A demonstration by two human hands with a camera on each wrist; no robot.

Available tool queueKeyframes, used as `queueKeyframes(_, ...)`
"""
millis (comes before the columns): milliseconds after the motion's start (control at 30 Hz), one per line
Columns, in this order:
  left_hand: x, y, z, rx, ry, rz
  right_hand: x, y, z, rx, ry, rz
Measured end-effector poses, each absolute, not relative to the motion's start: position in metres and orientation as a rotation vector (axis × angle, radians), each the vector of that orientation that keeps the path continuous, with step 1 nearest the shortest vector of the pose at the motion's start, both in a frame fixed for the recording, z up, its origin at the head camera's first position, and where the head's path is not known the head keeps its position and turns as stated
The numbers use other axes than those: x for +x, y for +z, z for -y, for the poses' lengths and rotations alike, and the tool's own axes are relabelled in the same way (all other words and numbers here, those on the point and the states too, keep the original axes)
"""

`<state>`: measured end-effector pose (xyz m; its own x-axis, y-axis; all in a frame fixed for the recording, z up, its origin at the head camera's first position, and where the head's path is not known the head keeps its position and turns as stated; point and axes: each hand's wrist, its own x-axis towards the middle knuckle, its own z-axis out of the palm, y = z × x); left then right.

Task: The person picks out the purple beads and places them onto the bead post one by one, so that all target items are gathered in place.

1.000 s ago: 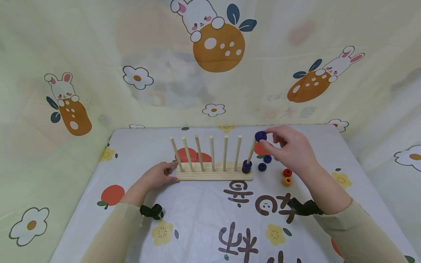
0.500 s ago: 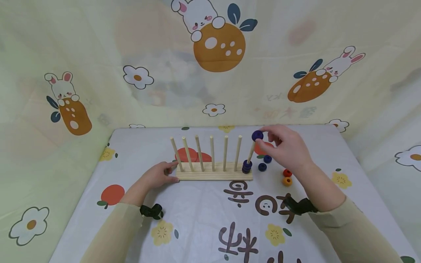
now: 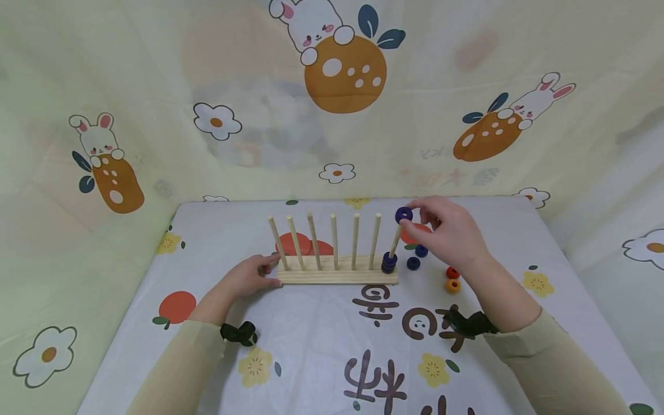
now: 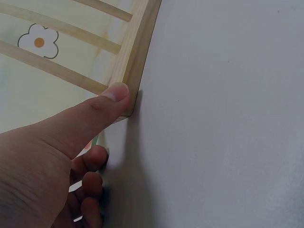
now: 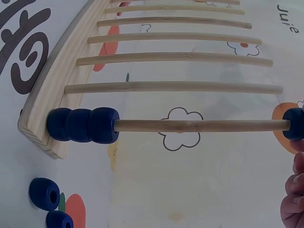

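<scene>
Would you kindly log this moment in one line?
left hand: holds wooden peg rack; right hand: pinches blue bead at tip of rightmost peg; below: three blue beads

Left sleeve (image 3: 173,369) and right sleeve (image 3: 557,372): long, plain pale beige cloth, creased. Black strap (image 3: 239,333), bunched and slightly shiny, just beside the left sleeve's end; similar black band (image 3: 469,324) beside the right sleeve's end. Left hand (image 3: 250,276), right hand (image 3: 452,230): bare beyond the sleeves. Left thumbnail (image 4: 118,91) short.

Dark blue beads (image 5: 78,126) on a pale wood rack (image 3: 332,278)
At right, one red bead (image 3: 452,272) and one orange bead (image 3: 449,288); the white-clothed table (image 3: 306,351) bears red fruit (image 3: 177,307), yellow flowers (image 3: 255,367), brown lettering (image 3: 391,396); the cream curtain (image 3: 259,173), white rabbits (image 3: 316,20) on orange fruit (image 3: 345,86); both sleeves (image 3: 176,369) beige.
</scene>
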<state>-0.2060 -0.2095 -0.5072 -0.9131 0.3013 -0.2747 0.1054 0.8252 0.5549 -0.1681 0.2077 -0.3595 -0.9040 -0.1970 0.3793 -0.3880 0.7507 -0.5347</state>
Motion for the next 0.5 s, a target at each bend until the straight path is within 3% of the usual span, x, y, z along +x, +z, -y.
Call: queueKeyframes(500,-0.2051,-0.5053,0.2082,0.293,0.762,-2.658,-0.1638,-0.3604,-0.2074,0.387,0.901,2.72)
